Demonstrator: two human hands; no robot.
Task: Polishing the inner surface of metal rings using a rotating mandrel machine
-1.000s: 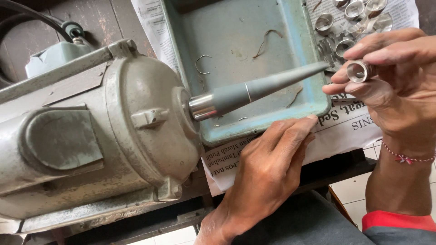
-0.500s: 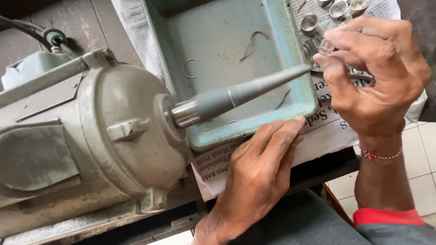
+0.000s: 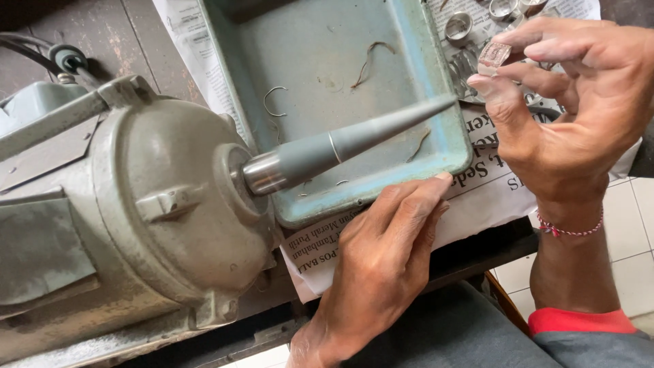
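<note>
Ring: pinched between right hand fingers, above newspaper. Left hand lay flat, fingers together, beside tray on table.

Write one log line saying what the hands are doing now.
right hand: pinching ring | left hand: resting at tray edge | spindle: bare

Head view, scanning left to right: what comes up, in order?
Grey metal motor housing → tapered grey spindle → left hand resting on newspaper → right hand pinching a small silver ring.
</note>
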